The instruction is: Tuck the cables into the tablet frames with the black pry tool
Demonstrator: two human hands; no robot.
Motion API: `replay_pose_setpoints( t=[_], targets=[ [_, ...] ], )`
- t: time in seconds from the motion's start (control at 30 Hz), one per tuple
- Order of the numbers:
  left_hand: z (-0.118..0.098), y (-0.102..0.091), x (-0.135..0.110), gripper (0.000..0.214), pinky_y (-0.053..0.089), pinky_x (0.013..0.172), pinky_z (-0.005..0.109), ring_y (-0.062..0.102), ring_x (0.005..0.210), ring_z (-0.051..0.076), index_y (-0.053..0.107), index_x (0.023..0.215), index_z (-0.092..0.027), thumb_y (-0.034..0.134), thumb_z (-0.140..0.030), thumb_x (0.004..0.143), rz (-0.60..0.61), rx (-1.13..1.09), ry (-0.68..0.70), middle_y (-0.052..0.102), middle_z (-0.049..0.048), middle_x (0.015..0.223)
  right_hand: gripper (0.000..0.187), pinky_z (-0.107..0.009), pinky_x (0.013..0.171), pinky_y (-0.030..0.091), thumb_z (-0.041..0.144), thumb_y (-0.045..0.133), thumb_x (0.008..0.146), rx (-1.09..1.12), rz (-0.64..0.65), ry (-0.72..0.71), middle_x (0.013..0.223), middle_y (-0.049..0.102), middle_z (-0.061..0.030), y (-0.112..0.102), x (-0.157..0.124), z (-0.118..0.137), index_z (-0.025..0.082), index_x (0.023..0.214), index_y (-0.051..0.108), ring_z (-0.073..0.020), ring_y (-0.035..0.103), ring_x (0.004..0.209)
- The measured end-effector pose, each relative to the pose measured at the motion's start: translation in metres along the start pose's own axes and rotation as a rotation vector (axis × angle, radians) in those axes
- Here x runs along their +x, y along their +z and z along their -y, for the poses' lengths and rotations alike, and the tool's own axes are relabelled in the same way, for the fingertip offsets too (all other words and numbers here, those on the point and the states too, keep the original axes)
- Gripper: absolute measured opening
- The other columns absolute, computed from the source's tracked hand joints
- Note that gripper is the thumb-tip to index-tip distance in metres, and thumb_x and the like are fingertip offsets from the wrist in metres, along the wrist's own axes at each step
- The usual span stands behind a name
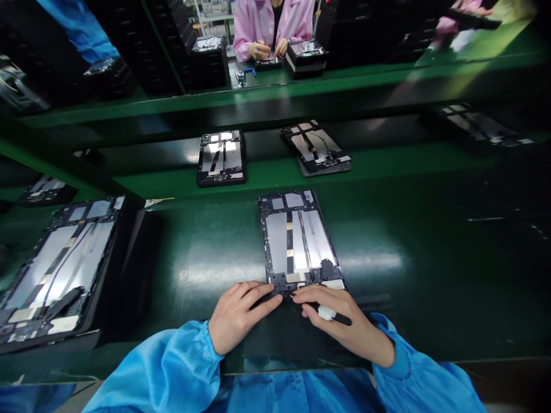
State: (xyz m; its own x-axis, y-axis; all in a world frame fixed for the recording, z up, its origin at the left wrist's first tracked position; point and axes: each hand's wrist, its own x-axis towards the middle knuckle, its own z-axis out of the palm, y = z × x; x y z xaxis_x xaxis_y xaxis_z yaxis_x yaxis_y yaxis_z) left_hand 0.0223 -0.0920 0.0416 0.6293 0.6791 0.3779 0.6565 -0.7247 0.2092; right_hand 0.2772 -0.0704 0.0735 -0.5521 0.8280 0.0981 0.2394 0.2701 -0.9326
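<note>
An opened tablet chassis [297, 241], its silver plates and flat cables showing, lies lengthwise on the green bench in front of me. My left hand [239, 314] rests at its near left corner, fingers stretched flat toward the bottom edge. Over the near right corner my right hand [338, 321] is curled, pinching a thin black tool with a white piece [329, 313] whose tip touches the chassis edge. Both arms wear blue sleeves.
A stack of open tablets [55, 269] stands at my left. Two more tablets [221, 158] [316, 148] lie on the conveyor belt behind. Across the line a person in a pink coat [273, 26] works beside black trays [307, 57].
</note>
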Motion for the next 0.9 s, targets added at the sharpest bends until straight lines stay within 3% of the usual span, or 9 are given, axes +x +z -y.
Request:
replay_pose_setpoints(
  t=[0.13, 0.2, 0.33, 0.47, 0.53, 0.7, 0.9],
  targets=[
    [0.0, 0.0, 0.001, 0.031, 0.05, 0.081, 0.032, 0.057, 0.109, 0.02, 0.059, 0.127, -0.023, 0.045, -0.016, 0.1, 0.009, 0.006, -0.011, 0.064, 0.0068, 0.121, 0.018, -0.034, 0.088, 0.056, 0.023, 0.054, 0.096, 0.021, 0.042, 0.064, 0.104, 0.073, -0.0057, 0.0, 0.002, 0.004, 0.023, 0.106, 0.069, -0.0212, 0.069, 0.097],
    [-0.004, -0.001, -0.001, 0.031, 0.049, 0.084, 0.033, 0.056, 0.111, 0.021, 0.058, 0.128, -0.022, 0.045, -0.015, 0.1, 0.007, 0.015, -0.016, 0.063, 0.0078, 0.123, 0.016, -0.031, 0.077, 0.059, 0.028, 0.057, 0.095, 0.092, 0.033, 0.149, 0.103, 0.072, -0.0058, 0.0, -0.001, 0.003, 0.023, 0.105, 0.068, -0.0196, 0.07, 0.088],
    [-0.021, -0.004, -0.013, 0.031, 0.045, 0.09, 0.035, 0.053, 0.116, 0.022, 0.058, 0.128, -0.019, 0.048, -0.014, 0.099, 0.036, -0.03, 0.017, 0.062, 0.0084, 0.126, 0.021, -0.023, 0.05, 0.056, 0.038, 0.062, 0.091, 0.29, -0.05, 0.369, 0.081, 0.07, -0.0025, 0.005, -0.013, -0.003, 0.02, 0.1, 0.066, -0.0122, 0.064, 0.054],
    [-0.034, -0.005, -0.021, 0.031, 0.043, 0.084, 0.033, 0.054, 0.111, 0.022, 0.061, 0.125, -0.024, 0.041, -0.017, 0.101, 0.136, -0.067, 0.101, 0.062, 0.0058, 0.126, 0.024, -0.022, 0.048, 0.052, 0.041, 0.056, 0.093, 0.304, 0.025, 0.448, 0.069, 0.065, 0.0001, 0.013, -0.021, -0.01, 0.018, 0.094, 0.064, -0.011, 0.06, 0.05],
    [-0.035, -0.005, -0.02, 0.033, 0.042, 0.082, 0.033, 0.054, 0.11, 0.022, 0.06, 0.126, -0.024, 0.039, -0.018, 0.102, 0.167, -0.062, 0.123, 0.062, 0.0061, 0.127, 0.021, -0.023, 0.05, 0.051, 0.037, 0.056, 0.094, 0.194, 0.077, 0.434, 0.068, 0.065, 0.0, 0.015, -0.019, -0.011, 0.019, 0.09, 0.063, -0.0134, 0.063, 0.055],
    [-0.032, -0.005, -0.018, 0.033, 0.04, 0.083, 0.033, 0.052, 0.111, 0.023, 0.06, 0.126, -0.023, 0.04, -0.017, 0.101, 0.183, -0.072, 0.125, 0.061, 0.0069, 0.128, 0.009, -0.026, 0.055, 0.047, 0.026, 0.062, 0.089, -0.132, 0.054, 0.27, 0.075, 0.066, -0.0006, 0.013, -0.006, -0.006, 0.02, 0.082, 0.061, -0.0167, 0.064, 0.062],
    [-0.032, -0.002, -0.02, 0.032, 0.04, 0.084, 0.035, 0.051, 0.111, 0.023, 0.06, 0.127, -0.024, 0.042, -0.018, 0.101, 0.184, -0.073, 0.125, 0.061, 0.0067, 0.126, 0.012, -0.029, 0.063, 0.048, 0.026, 0.063, 0.09, -0.119, 0.096, 0.241, 0.075, 0.067, -0.0003, 0.017, -0.003, -0.007, 0.021, 0.079, 0.061, -0.0192, 0.066, 0.071]
  ],
)
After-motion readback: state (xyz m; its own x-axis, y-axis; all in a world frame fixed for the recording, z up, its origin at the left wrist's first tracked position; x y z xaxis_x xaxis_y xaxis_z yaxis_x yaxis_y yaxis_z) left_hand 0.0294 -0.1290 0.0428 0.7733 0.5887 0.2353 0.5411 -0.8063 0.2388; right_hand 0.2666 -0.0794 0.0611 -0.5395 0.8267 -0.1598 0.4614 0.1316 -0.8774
